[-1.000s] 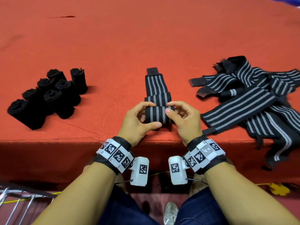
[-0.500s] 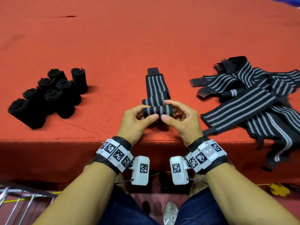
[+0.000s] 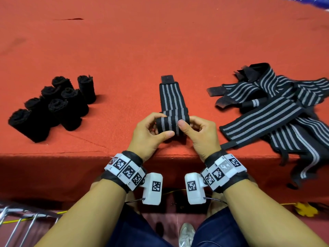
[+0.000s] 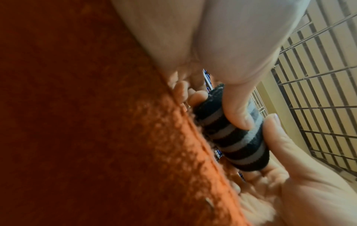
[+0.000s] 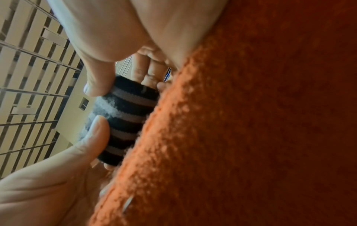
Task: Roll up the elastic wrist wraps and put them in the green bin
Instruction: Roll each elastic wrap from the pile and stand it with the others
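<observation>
A black wrist wrap with grey stripes [image 3: 169,98] lies on the orange cloth near the front edge, its near end wound into a roll [image 3: 170,124]. My left hand [image 3: 151,132] pinches the roll's left end and my right hand [image 3: 199,131] pinches its right end, thumbs on the near side. The wrist views show the striped roll [image 4: 233,137] [image 5: 125,119] between thumbs and fingers, close above the cloth. The wrap's unrolled tail with its black tab [image 3: 167,79] points away from me. No green bin is in view.
Several rolled black wraps [image 3: 53,106] stand in a cluster at the left. A tangled heap of unrolled striped wraps [image 3: 277,111] lies at the right, some hanging over the table's front edge [image 3: 71,154]. A metal rack [image 3: 19,221] shows at the lower left.
The roll has grown and moved away from me along the wrap; the flat tail is shorter. Both hands kept their hold and turned the roll forward.
</observation>
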### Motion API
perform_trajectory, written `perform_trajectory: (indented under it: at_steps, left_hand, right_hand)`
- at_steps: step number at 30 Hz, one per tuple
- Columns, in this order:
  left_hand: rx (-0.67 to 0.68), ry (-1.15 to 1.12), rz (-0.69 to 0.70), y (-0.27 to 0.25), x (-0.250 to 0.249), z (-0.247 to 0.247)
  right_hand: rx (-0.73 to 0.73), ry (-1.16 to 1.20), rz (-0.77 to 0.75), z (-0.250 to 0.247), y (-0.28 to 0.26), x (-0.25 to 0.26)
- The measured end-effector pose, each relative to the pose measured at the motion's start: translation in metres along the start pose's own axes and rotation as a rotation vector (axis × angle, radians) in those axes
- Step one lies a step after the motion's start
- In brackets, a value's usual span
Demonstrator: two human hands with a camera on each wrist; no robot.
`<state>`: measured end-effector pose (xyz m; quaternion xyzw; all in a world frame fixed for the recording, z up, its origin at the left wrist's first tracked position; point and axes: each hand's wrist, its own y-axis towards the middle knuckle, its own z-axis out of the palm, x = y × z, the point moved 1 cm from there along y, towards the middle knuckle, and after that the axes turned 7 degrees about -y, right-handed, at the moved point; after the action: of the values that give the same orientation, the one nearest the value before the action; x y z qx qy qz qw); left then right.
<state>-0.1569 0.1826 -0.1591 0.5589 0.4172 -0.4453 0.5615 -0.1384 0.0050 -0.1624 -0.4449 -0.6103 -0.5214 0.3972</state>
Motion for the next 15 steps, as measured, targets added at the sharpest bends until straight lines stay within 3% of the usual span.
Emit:
perform_trajectory:
  at_steps: [7, 15]
  left_hand:
    - [0.008, -0.035, 0.006, -0.001, 0.001, -0.001]
    - [-0.005, -0.130, -0.051, 0.000, 0.000, -0.003]
  right_hand:
    - [0.056, 0.003, -0.060, 0.000, -0.002, 0.008]
    - [0.168, -0.155, -0.170, -0.004, 0.000, -0.003]
